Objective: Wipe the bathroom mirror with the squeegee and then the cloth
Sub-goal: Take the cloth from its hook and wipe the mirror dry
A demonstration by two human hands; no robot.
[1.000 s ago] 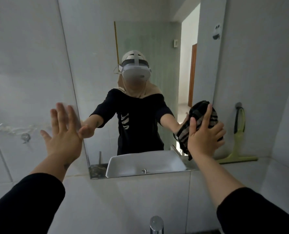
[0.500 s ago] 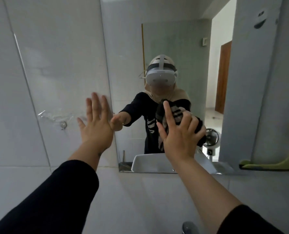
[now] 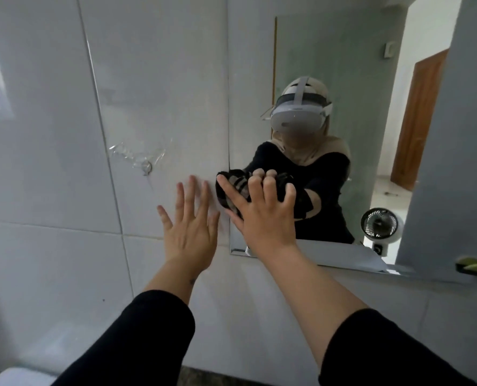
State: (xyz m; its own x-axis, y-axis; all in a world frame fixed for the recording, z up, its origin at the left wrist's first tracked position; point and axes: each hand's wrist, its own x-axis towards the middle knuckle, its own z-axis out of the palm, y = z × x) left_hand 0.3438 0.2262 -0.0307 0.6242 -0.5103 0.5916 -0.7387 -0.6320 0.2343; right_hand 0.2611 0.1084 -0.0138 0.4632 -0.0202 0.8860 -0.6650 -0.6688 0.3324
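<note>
The mirror (image 3: 343, 65) hangs on the tiled wall, filling the upper right. My right hand (image 3: 262, 215) presses a dark striped cloth (image 3: 233, 186) flat against the glass near the mirror's lower left corner. My left hand (image 3: 191, 227) is spread flat on the white tile just left of the mirror's edge, holding nothing. Only the tip of the green squeegee (image 3: 476, 266) shows at the right edge, lying past the mirror's lower right corner.
A small hook with clear adhesive (image 3: 146, 165) sticks to the tile left of my left hand. The reflection shows a person in a headset, a small fan and a wooden door. A white edge (image 3: 14, 376) shows at the bottom left.
My right hand has slid the cloth leftward across the glass, from the mirror's right side to its left edge. The view has turned left. My left hand stays flat on the tile.
</note>
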